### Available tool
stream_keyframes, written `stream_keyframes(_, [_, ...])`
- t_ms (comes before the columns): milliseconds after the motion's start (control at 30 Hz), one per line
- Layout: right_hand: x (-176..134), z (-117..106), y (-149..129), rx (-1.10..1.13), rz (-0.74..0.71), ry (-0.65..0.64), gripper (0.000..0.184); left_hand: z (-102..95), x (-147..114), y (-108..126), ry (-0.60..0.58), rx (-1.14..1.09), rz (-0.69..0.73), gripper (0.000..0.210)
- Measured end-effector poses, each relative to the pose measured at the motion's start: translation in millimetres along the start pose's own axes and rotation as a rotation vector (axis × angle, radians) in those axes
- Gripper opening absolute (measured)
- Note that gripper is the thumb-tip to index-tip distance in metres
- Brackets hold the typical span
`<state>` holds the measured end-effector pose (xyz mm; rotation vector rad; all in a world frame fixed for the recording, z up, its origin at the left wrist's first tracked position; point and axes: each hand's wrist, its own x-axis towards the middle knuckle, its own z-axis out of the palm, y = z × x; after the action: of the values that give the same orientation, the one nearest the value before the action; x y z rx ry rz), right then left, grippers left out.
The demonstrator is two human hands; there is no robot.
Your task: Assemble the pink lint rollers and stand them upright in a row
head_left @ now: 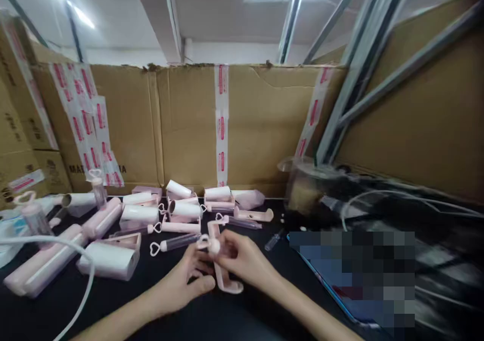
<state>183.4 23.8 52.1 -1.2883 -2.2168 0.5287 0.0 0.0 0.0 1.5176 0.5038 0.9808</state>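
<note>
The right hand has its fingers pinched on a pale pink plastic bracket with turned-up ends, held lengthwise between the two hands, above the black counter. A pale pink round cap with a heart-shaped loop sits at those fingertips, over the bracket; the grip probably steadies both pieces together, though the fingers hide where they meet. The left hand is loosely curled just beside them, thumb apart from the other fingers, seemingly to keep the pieces within reach of both sides; I cannot tell whether its fingertips grip anything.

Just beyond the left fingers lies a clear tube with a heart-shaped loop, its loop end pointing away from them, perhaps simply as it was laid down. Farther left of those fingers rests a large white and pink rounded case, lying on its side, likely for stability. Right of the right fingers, a blue-edged flat device lies well apart, which leaves the hands elbow room.
</note>
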Motion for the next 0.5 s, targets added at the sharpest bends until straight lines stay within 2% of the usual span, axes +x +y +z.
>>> stream_keyframes(133, [-4, 14, -3, -0.034, -0.043, -0.064, 0.015, 12.7, 3, -3, 0.181, -0.208, -0.107, 0.041])
stream_keyframes(233, [-6, 10, -4, 0.01, -0.15, -0.131, 0.018, 11.3, 4, 2, 0.296, -0.337, -0.204, 0.034])
stream_keyframes(267, [-6, 6, -4, 0.013, -0.185, -0.15, 0.018, 8.7, 4, 5, 0.286, -0.385, -0.214, 0.034])
stream_keyframes(400, [-4, -6, -3, -0.13, -0.309, -0.168, 0.015, -6.5, 4, 14, 0.127, -0.616, -0.281, 0.043])
stream_keyframes(500, [-4, -7, -4, -0.229, -0.418, -0.205, 0.019, -13.9, 5, 14, 0.124, -0.61, -0.364, 0.042])
